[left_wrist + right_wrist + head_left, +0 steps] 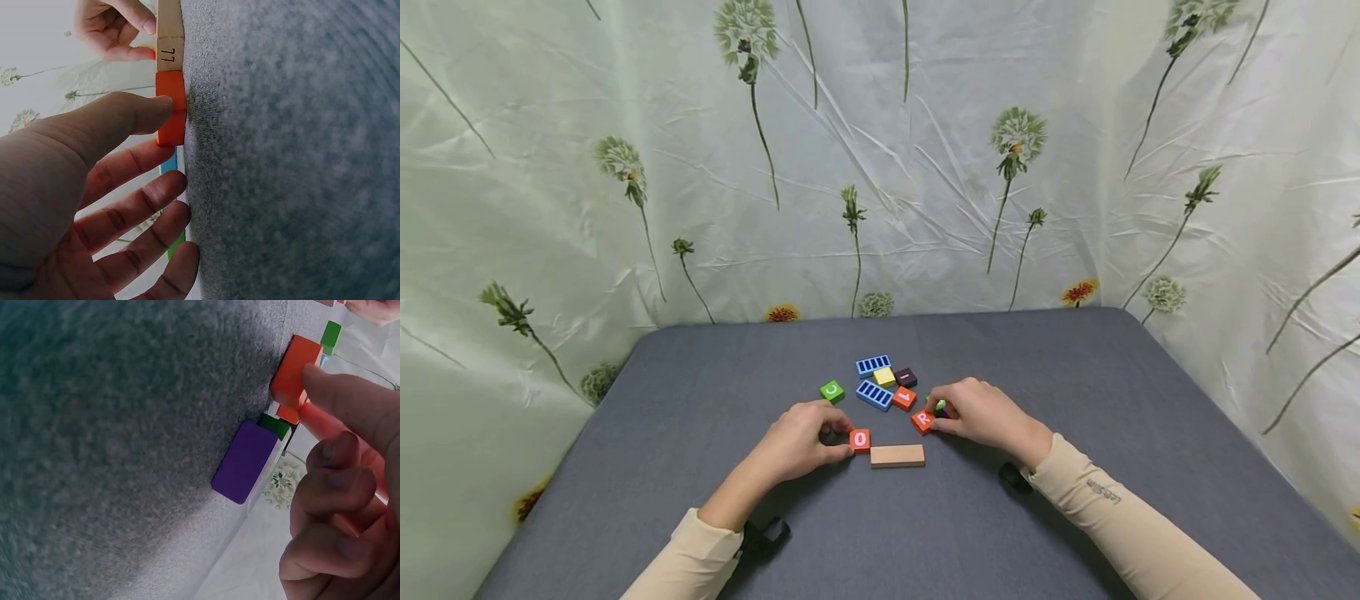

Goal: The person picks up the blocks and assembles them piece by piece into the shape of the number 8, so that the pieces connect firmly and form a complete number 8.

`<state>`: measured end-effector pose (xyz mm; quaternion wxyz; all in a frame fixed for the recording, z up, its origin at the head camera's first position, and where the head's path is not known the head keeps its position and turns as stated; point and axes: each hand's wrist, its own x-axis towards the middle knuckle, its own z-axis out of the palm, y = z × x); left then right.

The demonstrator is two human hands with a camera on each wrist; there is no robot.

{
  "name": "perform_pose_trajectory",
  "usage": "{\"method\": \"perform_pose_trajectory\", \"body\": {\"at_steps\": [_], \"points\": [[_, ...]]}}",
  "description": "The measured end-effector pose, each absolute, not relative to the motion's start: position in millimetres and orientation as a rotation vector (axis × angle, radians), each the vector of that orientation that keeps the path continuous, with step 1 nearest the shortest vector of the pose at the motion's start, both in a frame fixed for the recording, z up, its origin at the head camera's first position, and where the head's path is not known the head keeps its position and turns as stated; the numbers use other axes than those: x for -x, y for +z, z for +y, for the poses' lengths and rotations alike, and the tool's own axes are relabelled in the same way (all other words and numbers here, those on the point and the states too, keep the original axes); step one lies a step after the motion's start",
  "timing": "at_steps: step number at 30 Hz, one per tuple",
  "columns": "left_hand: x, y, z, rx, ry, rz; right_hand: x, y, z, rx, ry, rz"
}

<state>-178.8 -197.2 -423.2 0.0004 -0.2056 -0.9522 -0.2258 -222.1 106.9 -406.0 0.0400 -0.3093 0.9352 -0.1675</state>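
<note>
In the head view my left hand (805, 440) pinches an orange letter block (860, 438) marked O between thumb and index finger. That block (170, 84) stands against the end of a plain wooden block (897, 456), whose end bears dark marks in the left wrist view. My right hand (981, 410) pinches another orange letter block (922, 421), marked R, by its edges. Its other fingers are curled in the right wrist view. Beside that hand lie a purple block (245, 462) and a green block (275, 426), mostly covered by the hand in the head view.
Beyond the hands lie two blue blocks with dark bars (873, 366), a yellow block (884, 377), a dark block (906, 378) and an orange block (904, 398). A green block (832, 392) sits left of them. Flowered cloth (880, 167) hangs behind the grey table (700, 367).
</note>
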Motion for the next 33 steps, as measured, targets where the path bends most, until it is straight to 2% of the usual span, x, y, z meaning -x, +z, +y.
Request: {"method": "perform_pose_trajectory", "body": {"at_steps": [14,33], "points": [[178.7,-423.5,-197.1,0.648,-0.734,-2.989,225.6,-410.0,111.1,0.992,-0.557,2.795],[178.9,-423.6,-197.2,0.625,-0.730,-3.002,212.9,-412.9,119.1,1.004,-0.597,2.775]]}}
